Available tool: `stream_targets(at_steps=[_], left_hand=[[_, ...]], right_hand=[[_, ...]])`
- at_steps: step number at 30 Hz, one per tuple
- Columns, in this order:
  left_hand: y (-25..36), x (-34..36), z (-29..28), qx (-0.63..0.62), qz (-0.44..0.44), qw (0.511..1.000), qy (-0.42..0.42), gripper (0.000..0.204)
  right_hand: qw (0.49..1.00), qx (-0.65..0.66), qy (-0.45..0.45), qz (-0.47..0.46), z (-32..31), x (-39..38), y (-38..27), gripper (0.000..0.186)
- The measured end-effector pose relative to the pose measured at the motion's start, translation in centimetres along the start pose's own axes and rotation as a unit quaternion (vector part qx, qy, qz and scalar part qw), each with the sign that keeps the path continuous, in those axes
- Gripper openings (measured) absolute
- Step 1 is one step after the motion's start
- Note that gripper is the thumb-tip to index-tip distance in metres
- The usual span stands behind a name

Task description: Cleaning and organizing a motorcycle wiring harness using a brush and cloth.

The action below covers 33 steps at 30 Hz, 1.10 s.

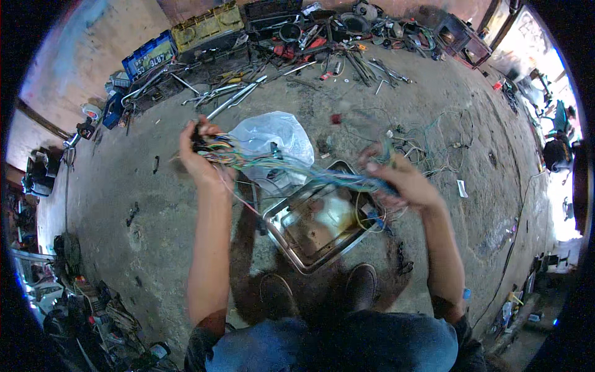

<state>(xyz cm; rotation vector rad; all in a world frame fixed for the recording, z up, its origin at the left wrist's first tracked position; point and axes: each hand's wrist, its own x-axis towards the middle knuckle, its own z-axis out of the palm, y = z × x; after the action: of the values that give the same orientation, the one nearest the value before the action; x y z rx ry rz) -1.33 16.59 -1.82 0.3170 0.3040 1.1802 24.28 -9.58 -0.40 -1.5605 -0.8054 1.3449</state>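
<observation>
A wiring harness (297, 168) of many coloured wires stretches between my two hands. My left hand (201, 155) grips its bunched end at a dark part that I cannot make out. At the other end, my right hand (403, 180) is closed round the wires, its fingers blurred by motion. Below the bundle, a shiny rectangular metal tray (304, 263) lies on the floor in front of my shoes. A blue connector (372, 214) on loose wires hangs over the tray's right side. Behind the wires lies a clear plastic bag (273, 127).
Loose thin wires (434, 149) are strewn over the concrete floor to the right. Wrenches and other hand tools (232, 96) lie in a long heap at the back, by a yellow crate (207, 28) and a blue one (149, 56). A dark metal box (465, 40) stands far right.
</observation>
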Motion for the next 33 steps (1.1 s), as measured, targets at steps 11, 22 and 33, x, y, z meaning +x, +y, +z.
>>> stream_targets(at_steps=[11, 22, 33], left_hand=[[-7.4, -2.2, 8.5, 0.030, -0.155, 0.981, -0.116, 0.029], [-5.2, -4.5, 2.9, -0.034, -0.194, 0.970, -0.141, 0.027], [-1.9, -9.3, -11.0, 0.059, -0.104, 0.987, 0.109, 0.017]], right_hand=[[0.862, -0.365, 0.304, -0.175, -11.9, -4.6, -13.6, 0.036], [0.897, -0.353, 0.182, -0.194, -11.4, 0.9, -6.2, 0.029], [0.911, -0.345, 0.068, -0.216, -3.3, 9.9, 6.0, 0.037]])
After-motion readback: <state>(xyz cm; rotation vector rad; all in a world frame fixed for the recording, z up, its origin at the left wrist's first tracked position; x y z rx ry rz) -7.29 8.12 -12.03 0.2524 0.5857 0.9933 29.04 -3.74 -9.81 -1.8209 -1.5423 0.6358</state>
